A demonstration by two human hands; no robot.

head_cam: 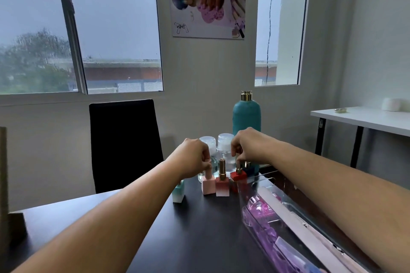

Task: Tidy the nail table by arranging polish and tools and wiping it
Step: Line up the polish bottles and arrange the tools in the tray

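Observation:
Several square nail polish bottles stand in a row at the far end of the dark table (199,239). My left hand (195,157) pinches the cap of the pale pink bottle (208,186). My right hand (248,146) pinches the gold cap of the red bottle (238,178). Between them stands a pink ombre bottle (222,186) with a gold cap, untouched. A mint bottle (178,193) sits to the left, partly hidden by my left forearm. A dark blue bottle (249,169) stands behind the red one.
Two clear round-capped bottles (225,146) and a tall teal bottle (246,115) stand behind the row. A clear tray (261,186) at the right holds purple tools and a long nail file (295,217). A black chair (124,139) faces the table. A white side table (359,117) stands far right.

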